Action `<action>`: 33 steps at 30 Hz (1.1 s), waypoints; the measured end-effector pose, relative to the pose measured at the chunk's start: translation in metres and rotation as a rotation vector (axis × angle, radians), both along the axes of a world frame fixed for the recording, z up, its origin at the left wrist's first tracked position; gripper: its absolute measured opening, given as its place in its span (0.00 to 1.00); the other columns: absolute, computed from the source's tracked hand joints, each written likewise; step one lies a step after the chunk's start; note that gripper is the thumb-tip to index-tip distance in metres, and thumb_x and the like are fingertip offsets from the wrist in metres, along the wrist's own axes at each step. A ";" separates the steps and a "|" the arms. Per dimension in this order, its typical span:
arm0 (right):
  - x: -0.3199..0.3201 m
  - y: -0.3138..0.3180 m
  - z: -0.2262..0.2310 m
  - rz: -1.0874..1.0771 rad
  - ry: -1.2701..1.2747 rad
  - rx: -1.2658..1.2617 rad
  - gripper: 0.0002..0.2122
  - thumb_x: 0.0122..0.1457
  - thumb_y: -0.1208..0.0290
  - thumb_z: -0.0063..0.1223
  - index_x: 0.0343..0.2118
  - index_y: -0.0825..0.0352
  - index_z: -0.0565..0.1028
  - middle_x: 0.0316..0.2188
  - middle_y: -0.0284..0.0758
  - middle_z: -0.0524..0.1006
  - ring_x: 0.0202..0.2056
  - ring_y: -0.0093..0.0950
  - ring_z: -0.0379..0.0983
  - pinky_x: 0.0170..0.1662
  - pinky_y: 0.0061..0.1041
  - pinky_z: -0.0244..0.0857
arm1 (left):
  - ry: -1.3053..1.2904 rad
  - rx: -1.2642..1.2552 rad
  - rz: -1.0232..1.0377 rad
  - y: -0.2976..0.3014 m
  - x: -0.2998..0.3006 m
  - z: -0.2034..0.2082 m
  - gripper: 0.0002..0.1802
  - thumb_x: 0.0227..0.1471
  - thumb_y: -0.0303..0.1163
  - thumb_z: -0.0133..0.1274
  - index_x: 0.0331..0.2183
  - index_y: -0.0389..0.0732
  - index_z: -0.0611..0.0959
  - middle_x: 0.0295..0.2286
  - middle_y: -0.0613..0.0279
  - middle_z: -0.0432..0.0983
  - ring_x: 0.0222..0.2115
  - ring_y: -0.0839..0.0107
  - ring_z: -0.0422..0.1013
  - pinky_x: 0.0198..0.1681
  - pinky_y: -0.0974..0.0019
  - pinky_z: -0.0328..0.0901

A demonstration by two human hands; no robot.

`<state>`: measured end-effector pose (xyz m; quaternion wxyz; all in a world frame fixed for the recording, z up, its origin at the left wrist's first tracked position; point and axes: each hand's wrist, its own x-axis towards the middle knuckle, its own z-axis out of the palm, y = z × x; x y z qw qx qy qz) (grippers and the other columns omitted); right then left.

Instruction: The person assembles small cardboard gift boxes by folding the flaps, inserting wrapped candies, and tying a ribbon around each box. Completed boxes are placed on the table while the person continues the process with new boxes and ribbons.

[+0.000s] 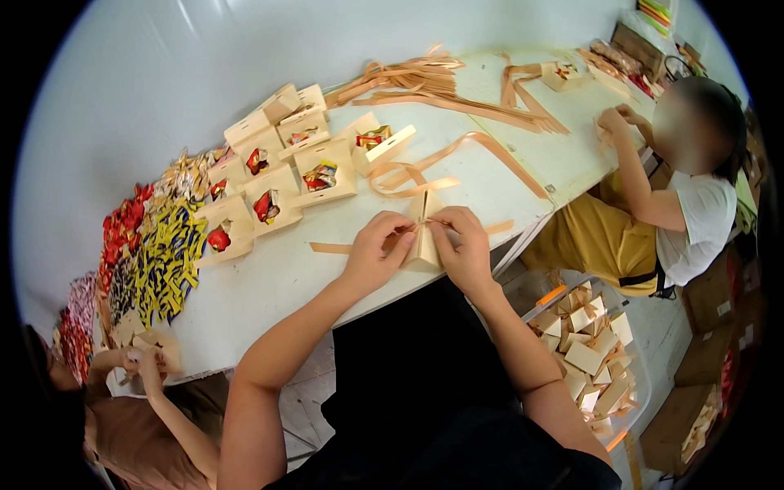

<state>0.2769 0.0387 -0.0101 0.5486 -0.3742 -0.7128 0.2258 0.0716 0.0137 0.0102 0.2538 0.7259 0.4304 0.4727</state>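
A small cream gift box [422, 255] with a peaked top stands at the near table edge between my hands. A peach ribbon [329, 247] runs across its top, with one tail out to the left and another to the right. My left hand [377, 251] pinches the ribbon at the left of the peak, its fingertips close to the box. Opposite it, my right hand [462, 247] is closed on the ribbon at the right side. The fingers partly hide the ribbon where it meets the box. Just behind lies a loose, curled ribbon [465, 145].
Open cream boxes [331, 175] filled with wrapped sweets stand back left, beside heaps of sweets [170, 253]. A ribbon bundle [408, 79] lies at the back. A clear bin [641, 384] of finished boxes sits lower right. Co-workers [706, 196] work right and lower left.
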 end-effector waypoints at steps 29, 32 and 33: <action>0.014 0.007 0.014 -0.024 -0.030 -0.288 0.07 0.65 0.74 0.68 0.39 0.74 0.84 0.31 0.29 0.84 0.32 0.12 0.75 0.36 0.15 0.68 | 0.025 -0.128 -0.297 0.005 -0.040 0.023 0.06 0.63 0.30 0.64 0.41 0.39 0.90 0.39 0.62 0.84 0.43 0.66 0.79 0.50 0.63 0.73; 0.006 0.000 0.022 -0.026 -0.048 -0.365 0.07 0.65 0.74 0.69 0.38 0.74 0.84 0.30 0.28 0.83 0.32 0.12 0.74 0.36 0.16 0.68 | -0.332 -0.232 -0.356 0.007 -0.038 0.021 0.09 0.65 0.29 0.64 0.44 0.37 0.90 0.42 0.64 0.85 0.45 0.73 0.78 0.52 0.65 0.72; 0.000 -0.003 0.028 -0.024 -0.065 -0.352 0.08 0.64 0.73 0.69 0.38 0.74 0.84 0.29 0.30 0.84 0.31 0.13 0.74 0.35 0.17 0.68 | -0.470 -0.297 -0.349 0.006 -0.032 0.022 0.09 0.65 0.28 0.64 0.45 0.36 0.90 0.43 0.64 0.85 0.45 0.74 0.77 0.52 0.66 0.72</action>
